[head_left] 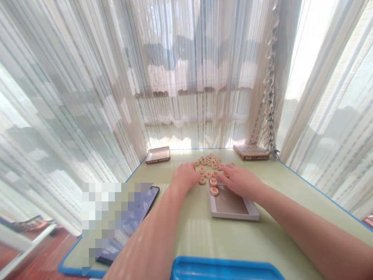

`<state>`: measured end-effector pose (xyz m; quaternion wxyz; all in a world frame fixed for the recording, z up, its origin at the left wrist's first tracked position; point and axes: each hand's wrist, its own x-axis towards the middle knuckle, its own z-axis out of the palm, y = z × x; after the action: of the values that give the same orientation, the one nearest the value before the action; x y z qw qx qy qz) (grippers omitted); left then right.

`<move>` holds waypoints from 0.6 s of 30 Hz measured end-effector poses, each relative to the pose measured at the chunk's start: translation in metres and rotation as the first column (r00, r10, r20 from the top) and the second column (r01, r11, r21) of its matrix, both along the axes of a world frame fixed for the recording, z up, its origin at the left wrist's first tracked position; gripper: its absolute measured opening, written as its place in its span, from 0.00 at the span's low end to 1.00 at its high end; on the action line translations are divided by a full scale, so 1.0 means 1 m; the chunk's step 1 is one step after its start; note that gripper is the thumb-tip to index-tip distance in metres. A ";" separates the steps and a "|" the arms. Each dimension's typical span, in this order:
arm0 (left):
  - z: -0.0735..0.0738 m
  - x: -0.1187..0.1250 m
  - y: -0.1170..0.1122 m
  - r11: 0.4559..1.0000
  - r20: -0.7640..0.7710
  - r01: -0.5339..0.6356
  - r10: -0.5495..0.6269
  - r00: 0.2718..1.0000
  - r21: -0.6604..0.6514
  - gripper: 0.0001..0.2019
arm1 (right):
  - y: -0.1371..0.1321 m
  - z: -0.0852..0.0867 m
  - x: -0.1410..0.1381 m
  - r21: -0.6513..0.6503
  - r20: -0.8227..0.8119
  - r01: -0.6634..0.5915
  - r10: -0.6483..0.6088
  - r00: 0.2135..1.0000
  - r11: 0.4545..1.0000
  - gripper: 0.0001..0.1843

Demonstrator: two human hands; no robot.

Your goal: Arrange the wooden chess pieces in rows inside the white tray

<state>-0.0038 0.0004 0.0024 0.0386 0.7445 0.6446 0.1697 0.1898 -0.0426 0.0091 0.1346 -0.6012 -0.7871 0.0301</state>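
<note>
Two hands flank the chess pieces (209, 162) at frame centre. Left hand (185, 175) cupped, grip unclear. Right hand (237, 181) flat, fingers loose, nearer the shallow box (230, 205) just below the pile.

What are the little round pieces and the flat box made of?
The round pieces look like pale, smooth wood: tan discs with red or dark marks. The flat box seems matte cardboard, brownish-grey inside with a thin white rim.

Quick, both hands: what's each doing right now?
Left hand: palm down on the wooden chess pieces; grip cannot be told.
Right hand: open, fingers flat on pieces by the shallow box.
</note>
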 end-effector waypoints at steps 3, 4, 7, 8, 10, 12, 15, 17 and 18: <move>0.004 0.003 -0.003 0.999 -0.011 0.023 -0.023 1.000 -0.040 0.09 | 0.001 -0.002 0.000 0.020 0.021 -0.021 0.020 1.000 1.000 0.27; 0.005 0.004 -0.004 0.999 -0.013 0.025 -0.025 1.000 -0.040 0.09 | 0.002 -0.003 0.000 0.025 0.027 -0.028 0.027 0.999 0.999 0.27; 0.006 0.005 -0.005 0.999 -0.023 0.010 -0.011 1.000 -0.034 0.10 | 0.003 -0.003 0.000 0.025 0.027 -0.040 0.040 0.999 0.999 0.26; 0.006 0.004 -0.005 1.000 -0.023 0.006 -0.007 1.000 -0.029 0.11 | 0.003 -0.002 0.000 0.020 0.021 -0.043 0.043 0.999 0.999 0.26; 0.006 0.004 -0.004 1.000 -0.018 0.011 -0.011 1.000 -0.018 0.12 | 0.003 -0.002 0.001 0.015 0.009 -0.052 0.052 0.999 0.999 0.26; 0.005 0.004 -0.004 0.999 -0.012 0.038 -0.038 0.999 0.004 0.12 | 0.003 -0.002 0.001 0.017 0.005 -0.056 0.056 0.998 0.998 0.26; 0.005 0.005 -0.006 0.985 -0.002 0.142 -0.142 0.990 0.096 0.13 | 0.003 -0.002 0.002 0.022 0.004 -0.056 0.056 0.998 0.998 0.26; 0.006 0.007 -0.008 0.969 -0.005 0.221 -0.222 0.975 0.108 0.16 | 0.003 -0.002 0.002 0.023 0.005 -0.058 0.057 0.998 0.998 0.26; 0.006 0.008 -0.009 0.966 -0.012 0.248 -0.248 0.969 0.075 0.17 | 0.003 -0.002 0.002 0.024 0.005 -0.054 0.054 0.999 0.998 0.25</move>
<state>0.0037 -0.0082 0.0080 0.0305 0.8204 0.5394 0.1871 0.1914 -0.0392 0.0074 0.1395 -0.5782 -0.8035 0.0229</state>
